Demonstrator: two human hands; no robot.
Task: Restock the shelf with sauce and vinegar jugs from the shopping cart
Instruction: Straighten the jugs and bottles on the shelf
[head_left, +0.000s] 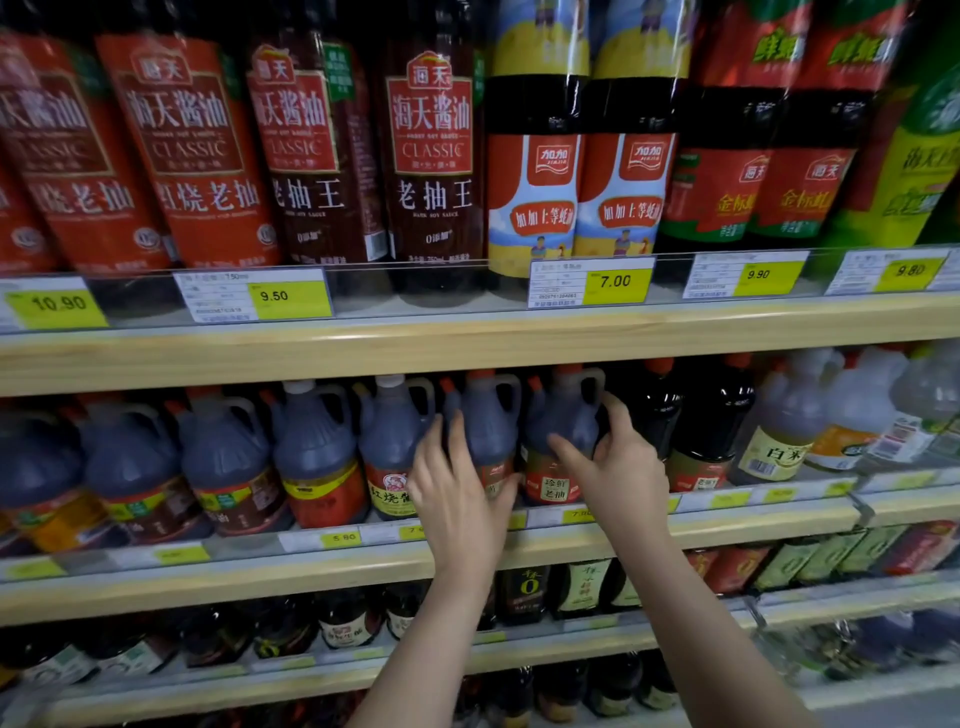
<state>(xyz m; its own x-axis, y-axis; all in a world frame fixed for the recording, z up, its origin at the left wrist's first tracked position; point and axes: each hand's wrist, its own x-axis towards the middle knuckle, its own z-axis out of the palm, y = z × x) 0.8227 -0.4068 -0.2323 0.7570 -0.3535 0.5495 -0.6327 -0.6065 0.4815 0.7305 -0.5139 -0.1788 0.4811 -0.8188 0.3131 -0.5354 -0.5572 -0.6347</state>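
Both hands reach to the middle shelf (519, 545) at frame centre. My left hand (457, 493) lies with fingers nearly straight against one dark sauce jug (491, 421); just right, my right hand (618, 467) cups its neighbour jug (563, 431), thumb across the front, fingers curled behind. Both jugs stand upright, handles up, directly ahead of my palms, each nearest its own hand.

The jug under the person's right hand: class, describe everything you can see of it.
The jug is translucent plastic filled with dark sauce, with an orange-red cap, a loop handle at its upper right and a red label low on its front. It stands upright on the middle shelf, close against neighbouring jugs. The right hand grips its right side, thumb across the front.
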